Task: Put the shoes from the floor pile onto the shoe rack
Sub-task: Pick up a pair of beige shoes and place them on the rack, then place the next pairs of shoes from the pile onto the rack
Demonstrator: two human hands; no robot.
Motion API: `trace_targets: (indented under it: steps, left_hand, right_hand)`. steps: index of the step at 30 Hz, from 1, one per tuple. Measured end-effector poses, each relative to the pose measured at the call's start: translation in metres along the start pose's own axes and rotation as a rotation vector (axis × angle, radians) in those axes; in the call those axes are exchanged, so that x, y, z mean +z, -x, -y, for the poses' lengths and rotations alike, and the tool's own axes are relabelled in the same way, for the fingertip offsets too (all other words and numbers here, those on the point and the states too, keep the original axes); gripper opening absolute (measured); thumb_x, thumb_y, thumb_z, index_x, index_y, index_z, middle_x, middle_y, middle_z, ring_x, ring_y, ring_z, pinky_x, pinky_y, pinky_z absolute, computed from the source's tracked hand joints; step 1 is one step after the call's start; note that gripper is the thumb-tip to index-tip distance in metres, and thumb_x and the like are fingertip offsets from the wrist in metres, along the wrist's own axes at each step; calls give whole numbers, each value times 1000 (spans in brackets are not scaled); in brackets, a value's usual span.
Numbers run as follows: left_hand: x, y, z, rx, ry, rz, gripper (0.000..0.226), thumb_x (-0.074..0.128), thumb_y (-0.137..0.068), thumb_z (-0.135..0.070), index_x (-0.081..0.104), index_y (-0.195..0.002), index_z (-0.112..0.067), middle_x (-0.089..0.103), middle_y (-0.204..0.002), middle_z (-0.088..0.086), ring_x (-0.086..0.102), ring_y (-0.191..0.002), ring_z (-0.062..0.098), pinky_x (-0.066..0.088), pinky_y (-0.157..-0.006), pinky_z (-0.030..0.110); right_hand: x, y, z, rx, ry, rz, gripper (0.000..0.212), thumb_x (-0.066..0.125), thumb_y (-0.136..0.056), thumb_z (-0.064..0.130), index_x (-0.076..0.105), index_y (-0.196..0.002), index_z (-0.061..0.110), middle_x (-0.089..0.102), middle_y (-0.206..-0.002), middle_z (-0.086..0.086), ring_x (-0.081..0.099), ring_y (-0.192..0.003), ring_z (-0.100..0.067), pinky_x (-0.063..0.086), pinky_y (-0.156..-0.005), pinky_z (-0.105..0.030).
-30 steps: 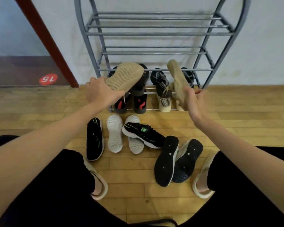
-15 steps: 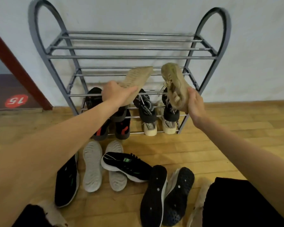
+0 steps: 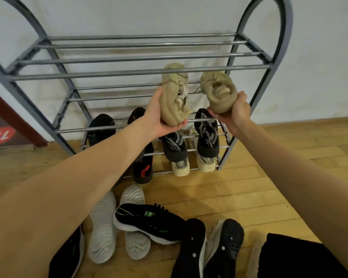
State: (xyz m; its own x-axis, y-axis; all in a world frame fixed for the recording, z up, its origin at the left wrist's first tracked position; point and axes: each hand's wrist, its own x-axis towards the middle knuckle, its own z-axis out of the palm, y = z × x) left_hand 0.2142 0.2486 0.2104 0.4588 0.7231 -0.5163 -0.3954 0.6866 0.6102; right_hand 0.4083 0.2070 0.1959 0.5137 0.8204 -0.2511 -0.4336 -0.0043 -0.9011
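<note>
Wooden floor (image 3: 249, 193), sticker "15" (image 3: 0, 135), left hand (image 3: 161, 119) and right hand (image 3: 235, 111) each gripping tan shoes (image 3: 175, 101).

Left hand (image 3: 159, 119) gripping tan shoe (image 3: 174, 97), right hand (image 3: 236, 110) gripping second tan shoe (image 3: 219, 91), both before grey shoe rack (image 3: 129, 72), floor pile (image 3: 141, 223) below

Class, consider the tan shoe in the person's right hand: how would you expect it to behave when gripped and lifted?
The tan shoe probably feels soft: its heel looks crumpled where the right hand grips it. It is likely light, since one hand holds it up by the heel end. Its knit-looking upper should not be slippery.
</note>
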Motion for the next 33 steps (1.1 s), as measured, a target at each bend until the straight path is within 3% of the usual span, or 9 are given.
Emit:
trace_targets:
  steps: [5, 7, 10, 13, 16, 21, 24, 26, 33]
  left_hand:
    - [18, -15, 10, -34, 69, 53, 64, 43, -89, -63, 56, -120, -8, 59, -116, 22, 60, -99, 36, 57, -72, 45]
    - [19, -18, 13, -24, 75, 53, 65, 41, -90, -64, 54, -120, -7, 58, -116, 26, 61, -99, 44, 58, -74, 51]
    - [16, -15, 15, -8, -110, -34, 74, 28, -92, -67, 53, -109, 0, 68, -89, 32, 70, -80, 43, 61, -66, 45]
    - [11, -6, 17, 68, -423, -146, 73, 20, -95, -65, 51, -93, 1, 69, -66, 25, 71, -58, 31, 57, -46, 31]
    - [5, 2, 23, 120, -698, -189, 68, 20, -96, -63, 56, -91, -5, 71, -68, 17, 65, -47, 19, 49, -41, 23]
    - [-17, 9, 36, 112, -830, -188, 68, 22, -96, -62, 55, -107, -3, 71, -79, 15, 65, -52, 18, 53, -50, 24]
    - [-38, 14, 44, 138, -912, -215, 68, 20, -99, -55, 63, -101, -2, 72, -78, 13, 66, -60, 20, 54, -55, 26]
    - [-55, 18, 51, 150, -971, -224, 64, 22, -100, -51, 66, -94, -4, 71, -77, 11, 66, -59, 19, 54, -56, 25]
    - [-147, 34, 113, 200, -1330, -238, 22, 47, -94, -19, 67, -85, -15, 70, -67, -5, 63, -50, 5, 54, -54, 22]
  right_hand:
    - [-10, -3, 0, -33, 161, -183, 40, 26, -102, 44, 51, -104, 12, 61, -93, -8, 71, -66, -23, 60, -57, -36]
    - [-16, 0, -9, -87, 411, -197, 40, 32, -100, 43, 50, -111, 10, 62, -104, -9, 67, -85, -21, 55, -61, -28]
    - [-29, 7, -26, -88, 710, -124, 71, 44, -89, 51, 31, -140, 3, 42, -141, -20, 49, -113, -28, 46, -86, -40]
    - [-37, 19, -33, -167, 870, -104, 74, 62, -84, 42, 29, -138, 4, 30, -138, -17, 44, -119, -32, 48, -96, -42]
    - [-41, 28, -37, -180, 917, -99, 74, 64, -85, 26, 23, -143, 5, 26, -140, -19, 38, -126, -35, 37, -97, -30]
    - [-43, 47, -54, -166, 1035, -47, 72, 59, -89, 16, 16, -143, -5, 23, -149, -23, 30, -135, -38, 37, -103, -39]
    - [-47, 56, -79, -144, 1147, 91, 44, 57, -88, 16, 36, -123, -1, 44, -123, -17, 47, -112, -32, 46, -86, -40]
    - [-51, 65, -100, -111, 1283, 247, 36, 57, -89, 16, 41, -118, 2, 43, -110, -11, 47, -98, -27, 40, -74, -33]
    - [-74, 116, -182, -10, 1774, 824, 57, 56, -91, 19, 31, -138, -2, 46, -128, -24, 50, -116, -38, 42, -84, -36]
